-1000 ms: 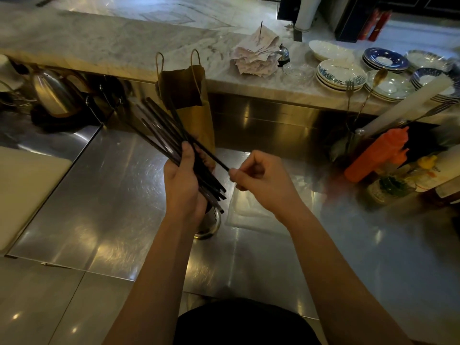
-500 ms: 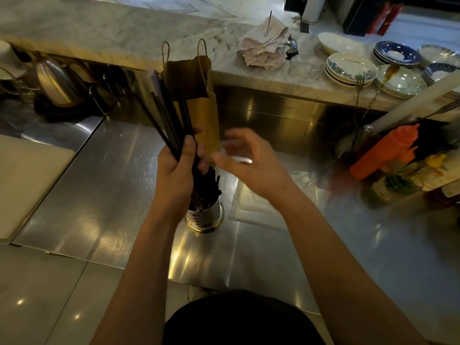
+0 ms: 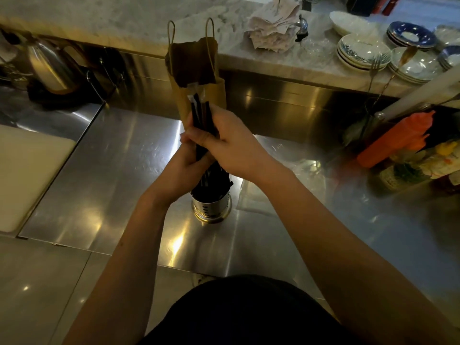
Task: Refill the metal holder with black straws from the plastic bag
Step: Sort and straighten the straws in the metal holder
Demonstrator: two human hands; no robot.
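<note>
A round metal holder stands on the steel counter with black straws rising upright out of it. My left hand wraps the bundle low down, just above the holder's rim. Higher up and over the left, my right hand closes around the same bundle. The straw tops stick out above my fingers. A clear plastic bag lies flat on the counter just right of the holder.
A brown paper bag stands right behind the straws. A white board lies at the left and a kettle behind it. An orange squeeze bottle and jars crowd the right; stacked plates sit on the marble ledge.
The bundle went from slanted in my left hand to upright with its lower ends in the holder. My right hand, free before, has come across and closed on the straws.
</note>
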